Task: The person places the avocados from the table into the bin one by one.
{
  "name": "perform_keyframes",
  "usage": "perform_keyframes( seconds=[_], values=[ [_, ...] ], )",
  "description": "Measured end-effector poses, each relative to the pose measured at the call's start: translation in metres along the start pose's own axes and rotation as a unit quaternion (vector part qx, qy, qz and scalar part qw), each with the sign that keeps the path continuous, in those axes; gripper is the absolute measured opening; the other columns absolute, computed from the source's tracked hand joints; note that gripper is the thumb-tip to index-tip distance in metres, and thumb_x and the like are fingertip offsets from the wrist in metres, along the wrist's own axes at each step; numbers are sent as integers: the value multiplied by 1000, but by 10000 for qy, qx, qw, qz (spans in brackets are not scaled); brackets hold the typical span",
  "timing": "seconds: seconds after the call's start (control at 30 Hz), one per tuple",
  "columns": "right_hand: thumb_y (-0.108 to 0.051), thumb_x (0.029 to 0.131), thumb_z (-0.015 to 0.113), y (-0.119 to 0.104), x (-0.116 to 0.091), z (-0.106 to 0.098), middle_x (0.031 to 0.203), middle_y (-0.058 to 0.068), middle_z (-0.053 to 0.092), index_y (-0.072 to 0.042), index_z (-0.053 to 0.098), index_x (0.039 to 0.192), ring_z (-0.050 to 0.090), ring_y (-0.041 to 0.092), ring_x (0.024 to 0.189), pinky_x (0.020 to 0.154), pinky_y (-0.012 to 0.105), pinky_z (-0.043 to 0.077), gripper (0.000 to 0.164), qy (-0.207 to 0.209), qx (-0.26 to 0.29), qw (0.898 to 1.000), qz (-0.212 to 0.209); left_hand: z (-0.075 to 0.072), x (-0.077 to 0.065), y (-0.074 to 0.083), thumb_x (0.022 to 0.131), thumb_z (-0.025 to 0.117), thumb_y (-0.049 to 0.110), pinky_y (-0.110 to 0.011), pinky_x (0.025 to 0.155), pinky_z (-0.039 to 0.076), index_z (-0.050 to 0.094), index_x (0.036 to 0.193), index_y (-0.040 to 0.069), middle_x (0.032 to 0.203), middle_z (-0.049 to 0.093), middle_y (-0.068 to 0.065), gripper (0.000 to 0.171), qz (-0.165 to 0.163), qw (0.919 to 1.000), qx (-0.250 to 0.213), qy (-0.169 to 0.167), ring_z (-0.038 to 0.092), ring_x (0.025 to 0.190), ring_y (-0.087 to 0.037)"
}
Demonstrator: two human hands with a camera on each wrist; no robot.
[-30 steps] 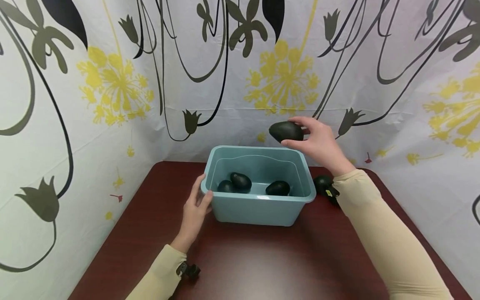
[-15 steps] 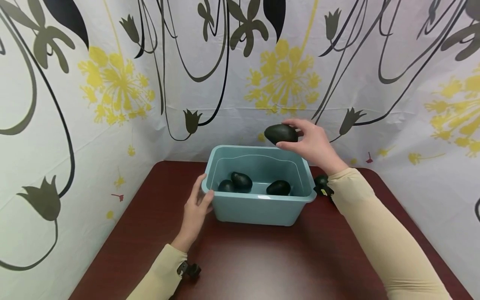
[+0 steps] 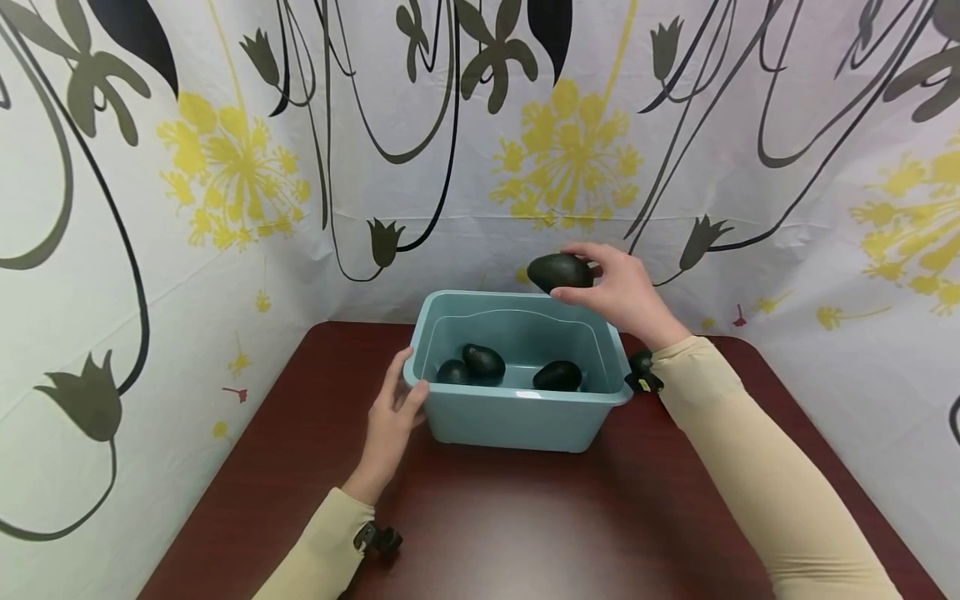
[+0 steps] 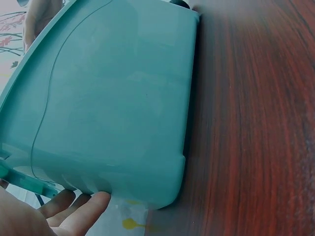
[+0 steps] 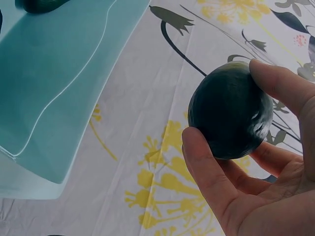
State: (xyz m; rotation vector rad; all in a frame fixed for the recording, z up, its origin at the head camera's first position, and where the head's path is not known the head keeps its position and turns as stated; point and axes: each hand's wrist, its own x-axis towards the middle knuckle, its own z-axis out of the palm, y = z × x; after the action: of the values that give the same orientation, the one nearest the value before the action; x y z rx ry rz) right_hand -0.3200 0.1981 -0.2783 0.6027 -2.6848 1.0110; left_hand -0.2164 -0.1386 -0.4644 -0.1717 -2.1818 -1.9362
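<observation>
Red-brown table (image 3: 480,517) bears bin (image 3: 517,421) near its back edge. Left hand (image 3: 392,415), fingers relaxed, touches bin's left end; right hand (image 3: 628,290) pinches avocado (image 3: 558,272), raised near back rim.

fingers (image 5: 206,167) pinch avocado (image 5: 230,110) | teal bin (image 5: 64,83) at left | floral cloth (image 5: 142,93) behind

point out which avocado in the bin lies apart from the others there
The right-hand avocado inside the light-blue bin: a visible gap separates it from the middle avocado and left avocado, which overlap in view.
</observation>
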Motion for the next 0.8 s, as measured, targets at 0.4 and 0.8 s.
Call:
perform_keyframes(
  seconds=[0.4, 0.8],
  values=[
    [-49, 82, 82, 2, 1, 3, 139, 2, 54, -28, 57, 141, 58, 28, 112, 78, 48, 52, 68, 9, -24, 10000, -73, 2, -1, -2, 98, 62, 50, -58, 90, 51, 32, 152, 51, 154, 41, 3, 62, 71, 9999, 51, 138, 51, 132, -27],
    [-51, 87, 76, 7, 0, 1, 144, 6, 50, -34, 43, 152, 55, 30, 124, 92, 55, 49, 75, -96, -32, 9999, -86, 0, 0, -1, 99, 62, 45, -60, 94, 48, 32, 152, 49, 157, 37, -3, 62, -57, 10000, -71, 25, 48, 135, -31]
  ],
)
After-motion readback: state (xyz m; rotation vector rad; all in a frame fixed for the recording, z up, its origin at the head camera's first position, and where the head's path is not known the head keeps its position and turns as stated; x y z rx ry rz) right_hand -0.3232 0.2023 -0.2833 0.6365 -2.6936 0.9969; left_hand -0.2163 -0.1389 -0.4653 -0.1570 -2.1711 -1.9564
